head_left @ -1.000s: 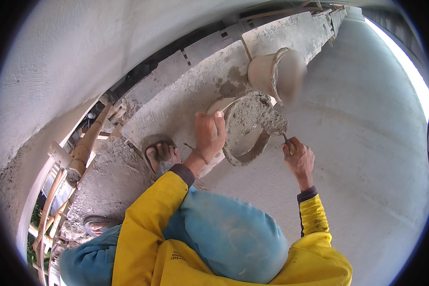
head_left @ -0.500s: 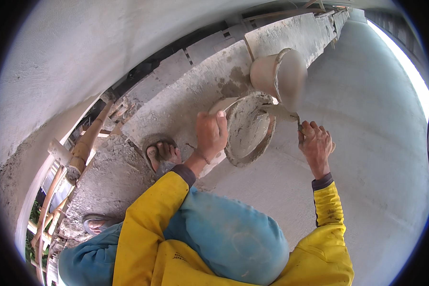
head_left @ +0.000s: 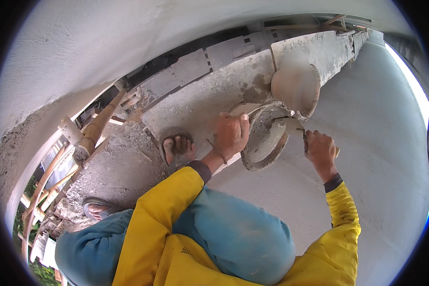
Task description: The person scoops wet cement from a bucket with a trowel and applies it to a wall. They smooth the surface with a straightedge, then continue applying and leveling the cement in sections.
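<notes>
My left hand (head_left: 231,135) is closed on the near-left side of a mortar-crusted bucket (head_left: 259,166), by its rim or thin handle; I cannot tell which. The bucket is tipped, its mouth facing right, with wet grey mortar (head_left: 266,138) inside. In my right hand (head_left: 320,150) is a trowel (head_left: 293,126), its handle end poking out past the fist. The trowel's blade lies across the right side of the bucket's mouth, and its tip is hard to make out against the mortar.
A second, pale bucket (head_left: 295,88), partly blurred, lies tilted just beyond. Both stand along a rough concrete ledge (head_left: 200,95), where my sandalled foot (head_left: 179,147) rests. Bamboo poles (head_left: 100,125) are at the left, a smooth grey plastered surface (head_left: 381,143) at the right.
Both hands and both buckets appear farther right and slightly lower, as the view has shifted. The held bucket's mouth looks narrower, and the trowel blade sits differently against it.
</notes>
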`<state>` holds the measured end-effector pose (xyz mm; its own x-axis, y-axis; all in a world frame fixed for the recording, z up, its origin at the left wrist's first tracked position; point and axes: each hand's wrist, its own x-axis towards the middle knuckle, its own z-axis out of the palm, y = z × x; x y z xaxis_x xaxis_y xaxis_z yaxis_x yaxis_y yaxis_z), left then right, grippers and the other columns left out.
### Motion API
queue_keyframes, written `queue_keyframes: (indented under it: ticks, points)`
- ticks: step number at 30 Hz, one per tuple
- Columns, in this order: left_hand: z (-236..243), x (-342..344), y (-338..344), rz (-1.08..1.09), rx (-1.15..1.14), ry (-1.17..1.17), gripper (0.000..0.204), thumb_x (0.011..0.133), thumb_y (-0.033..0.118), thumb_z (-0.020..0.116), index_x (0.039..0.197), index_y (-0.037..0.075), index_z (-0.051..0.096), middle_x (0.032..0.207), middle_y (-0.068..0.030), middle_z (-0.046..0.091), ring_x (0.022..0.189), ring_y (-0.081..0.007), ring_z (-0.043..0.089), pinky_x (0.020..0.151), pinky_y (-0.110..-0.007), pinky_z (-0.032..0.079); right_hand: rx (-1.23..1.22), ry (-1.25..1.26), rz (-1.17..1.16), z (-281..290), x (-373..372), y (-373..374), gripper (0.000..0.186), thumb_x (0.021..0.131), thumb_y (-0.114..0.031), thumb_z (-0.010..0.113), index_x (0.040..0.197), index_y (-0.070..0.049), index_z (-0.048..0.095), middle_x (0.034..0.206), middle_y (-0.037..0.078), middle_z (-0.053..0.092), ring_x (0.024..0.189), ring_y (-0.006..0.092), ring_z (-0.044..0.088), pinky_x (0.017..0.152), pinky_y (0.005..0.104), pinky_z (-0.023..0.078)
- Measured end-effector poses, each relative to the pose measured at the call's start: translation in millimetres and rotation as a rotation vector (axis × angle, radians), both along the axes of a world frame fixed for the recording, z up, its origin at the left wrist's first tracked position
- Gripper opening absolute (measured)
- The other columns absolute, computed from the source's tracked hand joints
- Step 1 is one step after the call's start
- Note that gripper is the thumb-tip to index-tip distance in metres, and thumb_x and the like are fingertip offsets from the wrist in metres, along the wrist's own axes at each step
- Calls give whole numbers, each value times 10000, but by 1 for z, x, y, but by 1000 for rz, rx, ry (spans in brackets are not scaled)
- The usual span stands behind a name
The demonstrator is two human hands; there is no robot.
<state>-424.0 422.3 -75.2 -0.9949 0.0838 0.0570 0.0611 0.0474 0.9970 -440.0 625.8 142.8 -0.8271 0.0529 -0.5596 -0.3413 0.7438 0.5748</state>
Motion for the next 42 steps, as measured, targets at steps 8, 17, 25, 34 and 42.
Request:
queue_keyframes:
  ticks: [8, 17, 25, 34, 42]
  points:
    - [7, -3, -7, -58, -52, -115, 435, 1050, 218, 357, 686, 78, 549, 581, -147, 504, 609, -367, 502, 731, -445, 368, -587, -68, -679, -62, 89, -11, 239, 821, -307, 738, 938, -100, 709, 753, 142, 693, 700, 365, 675, 626, 447, 517]
    - [15, -12, -27, 2, -361, 141, 300, 979, 225, 521, 752, 59, 626, 649, -110, 579, 641, -278, 523, 785, -416, 374, -413, 619, -497, -34, 170, 3, 273, 935, -296, 661, 1082, -68, 632, 907, 174, 679, 733, 390, 652, 632, 470, 502]
    - [85, 5, 11, -370, 403, -229, 377, 1004, 294, 506, 709, 73, 584, 643, -93, 552, 644, -234, 565, 674, -411, 455, -400, 618, -659, -81, 206, 64, 269, 985, -269, 607, 1117, -36, 586, 972, 159, 636, 877, 375, 628, 716, 467, 487]
    - [142, -2, 18, -720, 1094, -845, 327, 863, 249, 583, 600, 114, 443, 537, -6, 433, 422, -123, 419, 418, -319, 367, -472, 669, -549, -102, 174, 65, 395, 1010, -285, 589, 1219, 44, 525, 1095, 194, 582, 939, 316, 607, 797, 419, 499]
    - [205, -25, -68, -269, 817, -716, 254, 900, 290, 561, 815, 51, 546, 689, -54, 528, 578, -177, 507, 534, -336, 425, -667, 680, -261, -79, 105, -10, 609, 978, -385, 632, 1365, 58, 472, 1284, 260, 555, 1029, 375, 632, 867, 453, 508]
